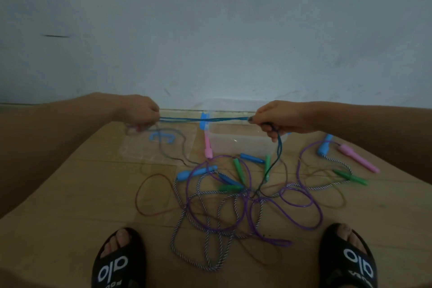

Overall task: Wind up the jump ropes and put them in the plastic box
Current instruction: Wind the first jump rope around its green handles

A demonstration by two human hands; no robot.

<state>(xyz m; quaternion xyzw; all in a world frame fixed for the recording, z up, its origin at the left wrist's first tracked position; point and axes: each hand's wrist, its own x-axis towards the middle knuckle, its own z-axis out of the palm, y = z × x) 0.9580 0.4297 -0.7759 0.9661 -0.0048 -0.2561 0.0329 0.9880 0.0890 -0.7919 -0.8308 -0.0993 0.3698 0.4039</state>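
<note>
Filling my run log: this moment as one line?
left hand: grips blue rope | right hand: grips same rope, stretched taut | plastic box: open, no ropes inside

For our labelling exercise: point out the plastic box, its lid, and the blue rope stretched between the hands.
plastic box [236, 145]: head view, front wall.
lid [140, 149]: head view, clear flat panel.
blue rope [205, 119]: head view, middle of the taut strands.

The plastic box [238, 140] was clear and glossy. The purple rope [301, 199] looked smooth and shiny, the striped rope [198, 196] braided and matt. The floor [70, 194] looked like smooth wood laminate.
</note>
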